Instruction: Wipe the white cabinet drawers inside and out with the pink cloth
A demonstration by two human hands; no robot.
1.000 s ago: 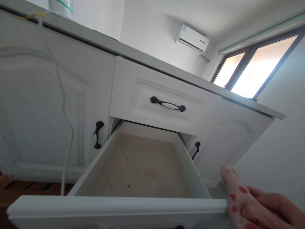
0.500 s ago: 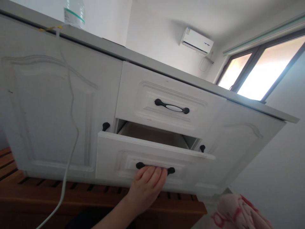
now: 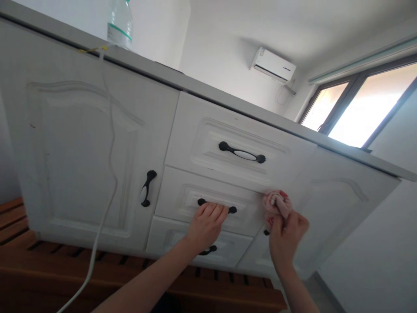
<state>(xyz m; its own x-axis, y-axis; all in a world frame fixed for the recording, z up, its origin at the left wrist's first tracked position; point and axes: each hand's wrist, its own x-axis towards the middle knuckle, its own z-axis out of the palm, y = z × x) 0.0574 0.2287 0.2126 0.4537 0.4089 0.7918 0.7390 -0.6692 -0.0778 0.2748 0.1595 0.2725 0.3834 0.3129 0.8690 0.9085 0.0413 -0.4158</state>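
Note:
My left hand (image 3: 206, 224) grips the black handle (image 3: 232, 209) of the middle drawer (image 3: 182, 198), which sits flush with the white cabinet front. My right hand (image 3: 286, 234) is closed on a bunched pink cloth with red marks (image 3: 275, 202) and presses it against the drawer's upper right corner. A top drawer (image 3: 202, 139) with a black and white handle (image 3: 241, 153) is shut above. A lower drawer (image 3: 166, 241) is shut below.
A white cabinet door (image 3: 81, 152) with a black handle (image 3: 147, 188) stands at left, another door (image 3: 342, 208) at right. A white cable (image 3: 109, 174) hangs down from the countertop (image 3: 195, 84). A plastic bottle (image 3: 120, 21) stands on top. Wooden slats (image 3: 32, 265) lie below.
The open middle drawer was pushed fully shut by my left hand on its handle. My right hand rose from the lower right and brought the cloth up to the drawer front.

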